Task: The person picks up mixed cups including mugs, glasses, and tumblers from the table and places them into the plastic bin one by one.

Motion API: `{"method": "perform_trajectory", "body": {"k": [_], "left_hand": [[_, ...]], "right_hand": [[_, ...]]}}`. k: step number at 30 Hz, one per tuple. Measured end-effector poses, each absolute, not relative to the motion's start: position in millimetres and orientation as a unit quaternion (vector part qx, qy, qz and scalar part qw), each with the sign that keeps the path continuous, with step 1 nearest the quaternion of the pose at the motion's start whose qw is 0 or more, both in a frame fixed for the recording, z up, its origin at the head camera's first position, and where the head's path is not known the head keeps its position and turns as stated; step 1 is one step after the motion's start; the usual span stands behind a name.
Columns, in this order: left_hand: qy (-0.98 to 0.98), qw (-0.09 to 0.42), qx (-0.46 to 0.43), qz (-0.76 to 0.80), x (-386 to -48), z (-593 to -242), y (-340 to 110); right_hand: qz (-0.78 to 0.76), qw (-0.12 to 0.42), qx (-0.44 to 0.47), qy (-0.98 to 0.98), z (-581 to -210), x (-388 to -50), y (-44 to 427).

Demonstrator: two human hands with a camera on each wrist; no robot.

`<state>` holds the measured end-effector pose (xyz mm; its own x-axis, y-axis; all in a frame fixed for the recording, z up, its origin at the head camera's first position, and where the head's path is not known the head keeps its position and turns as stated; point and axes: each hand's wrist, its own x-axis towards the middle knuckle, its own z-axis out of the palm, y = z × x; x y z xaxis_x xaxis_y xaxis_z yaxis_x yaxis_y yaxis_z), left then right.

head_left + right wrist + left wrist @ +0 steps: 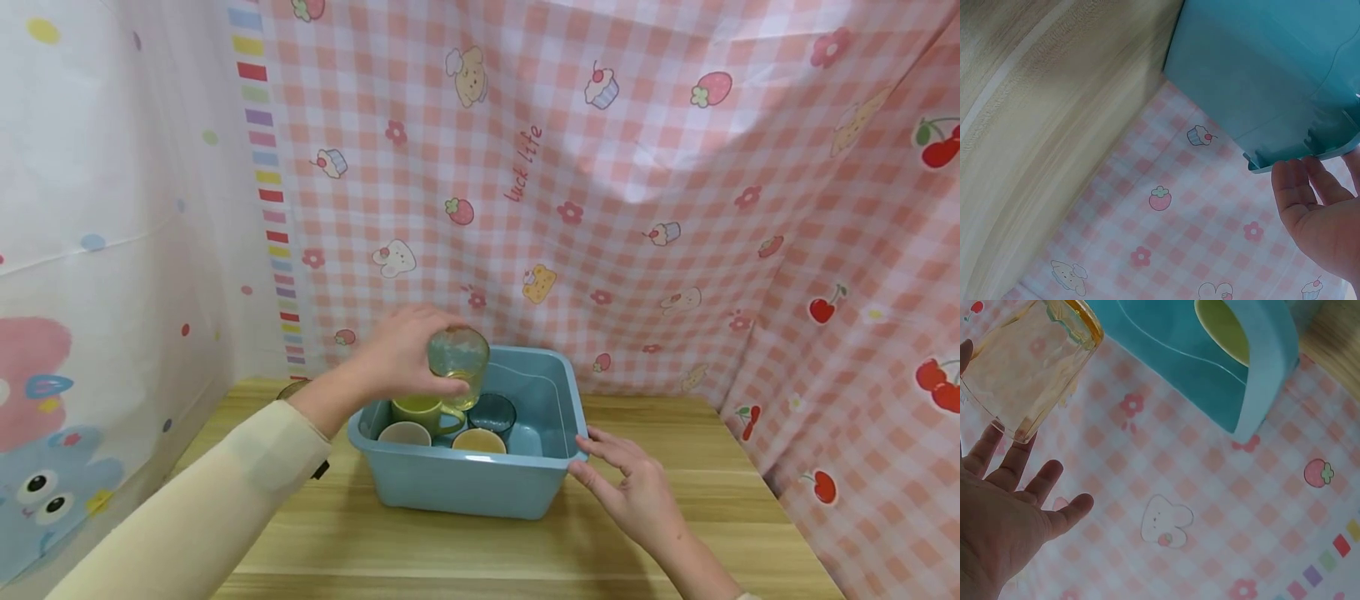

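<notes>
My left hand grips an amber-tinted clear glass above a light blue plastic tub. The left wrist view shows the tinted glass tilted, with thumb and fingertips on it and other fingers spread. Inside the tub stand a green mug, a dark glass bowl-like cup, a whitish cup and a yellowish cup. My right hand holds the tub's right rim near its front corner. In the right wrist view, its fingers touch the rim's underside.
The tub sits on a wood-grain table. Behind it hangs a pink checked curtain, and a white patterned curtain hangs at the left. Part of a dark-rimmed item shows behind the left forearm.
</notes>
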<state>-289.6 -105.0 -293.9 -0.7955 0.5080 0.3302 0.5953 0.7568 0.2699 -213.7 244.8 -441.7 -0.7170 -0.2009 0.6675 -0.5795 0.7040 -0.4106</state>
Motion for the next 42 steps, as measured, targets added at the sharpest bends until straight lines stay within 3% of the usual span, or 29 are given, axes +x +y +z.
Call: {"method": "perform_trajectory", "body": {"k": [42], "left_hand": [[-0.918, 0.052, -0.342, -0.192, -288.0, -323.2, -44.9]], "right_hand": [[0.316, 0.301, 0.225, -0.871, -441.4, -213.7, 244.5]]}}
